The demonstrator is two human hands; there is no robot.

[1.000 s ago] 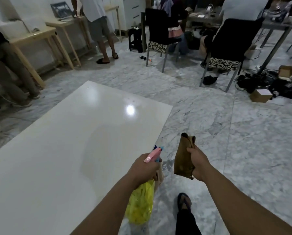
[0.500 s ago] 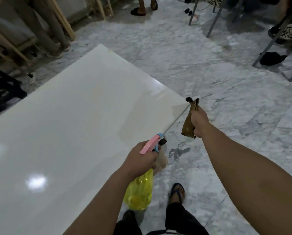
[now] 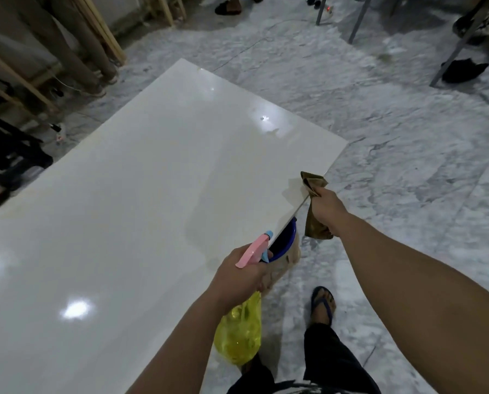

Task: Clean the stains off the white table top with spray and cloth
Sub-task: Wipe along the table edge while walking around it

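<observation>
A: Where's the kit right now?

B: The left hand (image 3: 239,275) is wrapped round the neck of the sprayer (image 3: 239,334), pink head up by the knuckles, yellow bottle hanging below the wrist at the near edge of the table (image 3: 118,211). The right hand (image 3: 327,207) has its fingers closed round the cloth (image 3: 315,211), bunched in the fist, one end poking above the table edge and the rest dangling beside it

A: And the stains?

B: There's a faint duller patch on the top ahead of the sprayer and a small speck near the far right corner. The top is glossy with lamp glare on it, so I can't tell how much is stain and how much is reflection

A: How will the sprayer handle?

B: Light, I'd judge; thin clear plastic, and I can't see how full it is. Holding the neck makes sense, with a finger free for the trigger; whether one sits on it now is hidden. The body would likely flex and slip if squeezed wet

A: The cloth?

B: Soft and limp, it droops under its own weight. Bunched like that it only gives a small wiping face, so I'd spread it flat under the palm. On that slick top it should glide easily, more so once wet

A: Anything nearby?

B: A blue-rimmed tub (image 3: 284,250) under the table edge, just beyond the left hand
</observation>
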